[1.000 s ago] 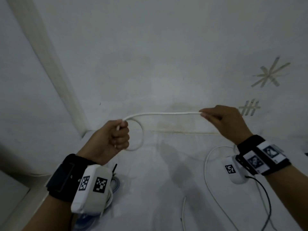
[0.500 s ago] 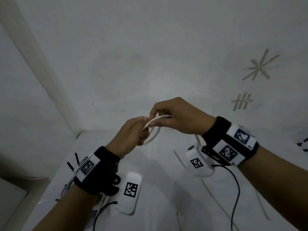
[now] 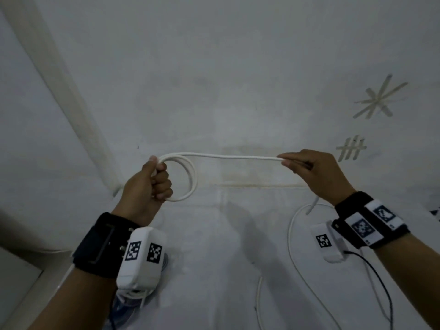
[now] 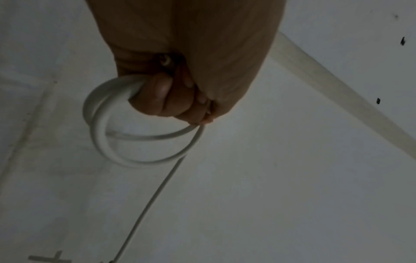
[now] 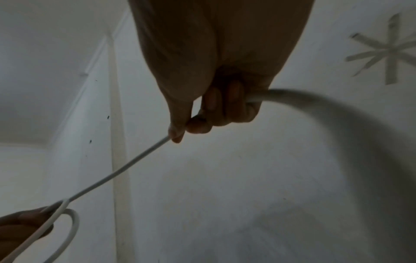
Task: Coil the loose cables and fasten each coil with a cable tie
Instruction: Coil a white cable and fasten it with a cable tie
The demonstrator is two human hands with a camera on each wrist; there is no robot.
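A white cable (image 3: 228, 156) runs taut between both hands above a white table (image 3: 214, 270). My left hand (image 3: 152, 184) grips a small coil (image 3: 190, 179) of two loops in its fist; the left wrist view shows the coil (image 4: 101, 128) hanging from curled fingers (image 4: 162, 96). My right hand (image 3: 309, 170) pinches the cable between thumb and fingers, an arm's width to the right. In the right wrist view the cable (image 5: 126, 165) leaves the pinch toward the left hand (image 5: 24, 224), and its loose tail (image 5: 315, 103) bends away right. The slack (image 3: 291, 236) trails down onto the table.
A bundle of blue and white cables (image 3: 133, 298) lies on the table under my left wrist. Another white cable end (image 3: 258, 296) lies near the front. Tape marks (image 3: 378, 98) sit on the wall at right. A wall corner strip (image 3: 59, 75) runs down at left.
Half a second ago both hands met at the coil. My right hand has since slid right along the cable, drawing out a new straight length; the coil holds one more loop than a second ago.
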